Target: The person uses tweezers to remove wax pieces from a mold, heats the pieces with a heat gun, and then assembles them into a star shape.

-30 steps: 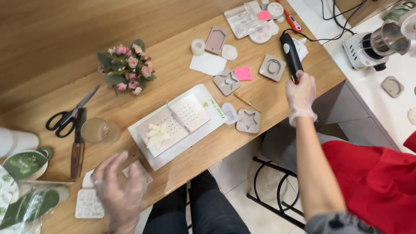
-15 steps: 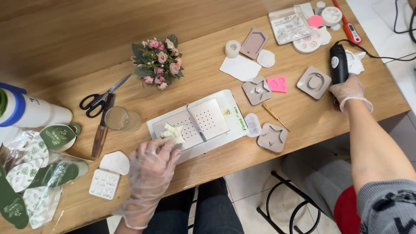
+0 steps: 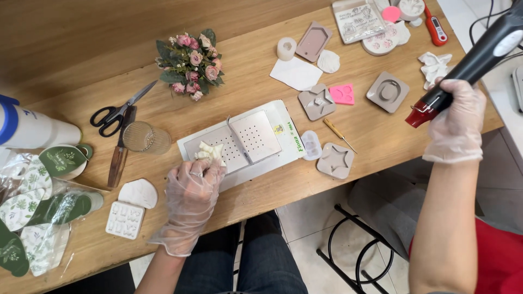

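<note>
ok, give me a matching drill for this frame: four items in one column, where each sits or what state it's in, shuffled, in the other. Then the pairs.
Items
1. scissors
2. black heat tool
3. white star piece
4. pink flower bunch

Places or states
A. on the perforated white tray, under the left hand's fingertips
B. lying flat at the left of the table, beside a clear glass
C. gripped in the gloved right hand, raised off the table
D. standing alone toward the table's far edge

Pairs: 1-B, 2-C, 3-A, 4-D
</note>
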